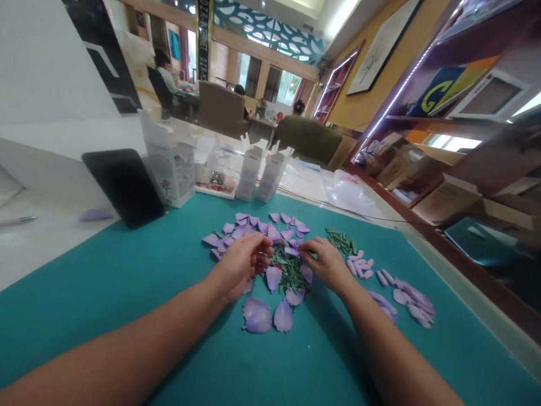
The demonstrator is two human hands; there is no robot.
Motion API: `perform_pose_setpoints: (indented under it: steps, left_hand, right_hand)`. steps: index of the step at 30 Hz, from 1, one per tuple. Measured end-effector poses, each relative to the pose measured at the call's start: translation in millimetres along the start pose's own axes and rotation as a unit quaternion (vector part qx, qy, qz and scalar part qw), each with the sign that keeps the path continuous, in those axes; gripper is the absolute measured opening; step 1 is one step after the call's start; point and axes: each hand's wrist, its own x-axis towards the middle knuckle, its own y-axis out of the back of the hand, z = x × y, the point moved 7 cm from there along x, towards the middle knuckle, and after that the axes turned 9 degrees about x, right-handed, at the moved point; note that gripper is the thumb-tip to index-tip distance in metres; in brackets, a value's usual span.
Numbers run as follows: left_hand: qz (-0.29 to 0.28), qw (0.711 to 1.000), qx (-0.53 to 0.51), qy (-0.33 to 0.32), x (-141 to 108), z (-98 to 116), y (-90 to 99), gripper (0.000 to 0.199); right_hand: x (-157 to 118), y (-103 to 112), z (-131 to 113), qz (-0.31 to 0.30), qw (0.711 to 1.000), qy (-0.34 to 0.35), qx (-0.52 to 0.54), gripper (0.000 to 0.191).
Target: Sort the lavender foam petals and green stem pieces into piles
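A pile of green leaf-like pieces (291,274) lies on the teal mat, with purple petals (274,277) on and around it. My left hand (245,260) is at the left of the pile, fingers curled and slightly apart, with nothing visible between them. At the pile's right edge, my right hand (323,260) has its thumb and fingertips close together beside small purple pieces; whether they hold anything is too small to tell. Two larger petals, one wide (257,316) and one narrower (283,317), lie in front.
Green sticks (341,241), purple rolls (360,265) and stacked petals (416,304) lie right on the mat (203,361). Behind stand white boxes (270,175), a tray (216,189) and a dark tablet (124,186). People sit farther back.
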Motion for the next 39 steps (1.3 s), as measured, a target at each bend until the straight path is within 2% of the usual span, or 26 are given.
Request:
perform_pose_setpoints:
  steps: [3, 6, 10, 14, 17, 20, 22, 23, 28, 31, 35, 39]
  left_hand:
    - [-0.020, 1.000, 0.001, 0.011, -2, -5, -4.2, 0.016]
    - [-0.043, 0.999, 0.008, 0.015, -5, -11, -9.5, 0.017]
    - [-0.068, 0.997, 0.016, 0.025, -9, -17, -16.1, 0.016]
    - [-0.094, 0.993, 0.014, 0.065, -11, -24, -20.8, 0.017]
    - [-0.124, 0.986, -0.001, 0.114, -14, -32, -24.9, 0.029]
    - [-0.169, 0.972, -0.033, 0.158, -19, -38, -32.0, 0.048]
    - [-0.185, 0.966, -0.045, 0.173, -23, -40, -35.5, 0.052]
    - [-0.186, 0.966, -0.045, 0.176, -25, -41, -36.4, 0.049]
    - [-0.188, 0.965, -0.004, 0.183, -32, -46, -39.8, 0.026]
    - [-0.204, 0.963, 0.024, 0.175, -35, -51, -43.6, 0.020]
    - [-0.229, 0.958, 0.062, 0.158, -37, -57, -47.8, 0.017]
    - [-0.258, 0.949, 0.093, 0.155, -38, -59, -51.2, 0.018]
  right_hand:
    - [15, -14, -4, -0.027, 0.998, -0.009, -0.053, 0.009]
    - [19, -22, -2, -0.049, 0.995, -0.011, -0.085, 0.007]
    - [19, -24, 1, -0.041, 0.997, -0.010, -0.071, 0.013]
    - [18, -8, -8, -0.002, 0.999, -0.009, 0.045, 0.011]
    - [13, 7, -29, 0.002, 0.986, -0.009, 0.169, 0.014]
    - [3, 8, -57, -0.068, 0.960, -0.003, 0.270, 0.014]
    - [-3, 5, -68, -0.114, 0.944, -0.005, 0.311, 0.015]
    - [-5, 5, -69, -0.116, 0.941, -0.009, 0.318, 0.016]
    - [2, 19, -36, 0.001, 0.953, -0.064, 0.296, 0.030]
    - [12, 21, -18, 0.036, 0.952, -0.085, 0.291, 0.032]
    - [34, 8, -17, 0.003, 0.968, -0.066, 0.242, 0.028]
    - [57, -19, -18, -0.057, 0.990, -0.047, 0.118, 0.019]
